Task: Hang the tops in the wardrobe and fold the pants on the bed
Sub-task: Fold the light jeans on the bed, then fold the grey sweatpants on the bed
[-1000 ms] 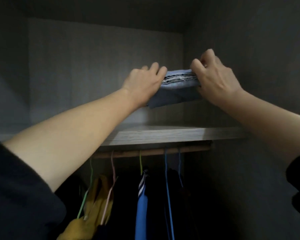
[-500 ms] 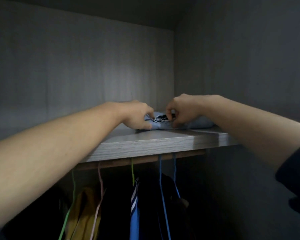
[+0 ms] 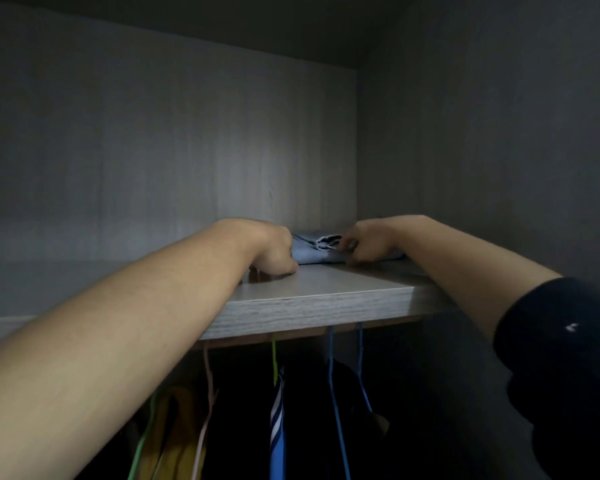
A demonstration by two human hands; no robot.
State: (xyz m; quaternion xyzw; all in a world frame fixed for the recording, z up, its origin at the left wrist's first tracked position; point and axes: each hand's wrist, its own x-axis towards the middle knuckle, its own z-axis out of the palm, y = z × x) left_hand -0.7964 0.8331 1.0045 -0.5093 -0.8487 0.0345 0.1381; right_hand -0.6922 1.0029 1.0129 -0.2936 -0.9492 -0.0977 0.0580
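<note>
A folded pair of light blue denim pants (image 3: 314, 249) lies on the grey wooden upper shelf (image 3: 312, 306) of the wardrobe, toward the right wall. My left hand (image 3: 274, 251) is curled at its left end, knuckles resting on the shelf. At the right end, my right hand (image 3: 364, 244) grips the folded edge with curled fingers. Much of the pants is hidden behind both hands.
Under the shelf a wooden rail carries tops on hangers: a yellow top (image 3: 177, 434) on a green hanger, a blue striped top (image 3: 278, 434), dark garments on blue hangers (image 3: 336, 410). The wardrobe's right wall (image 3: 482, 150) stands close to my right arm.
The folded pants came down from the air onto the shelf, then slid further back. Both hands went with them and now sit low on the shelf.
</note>
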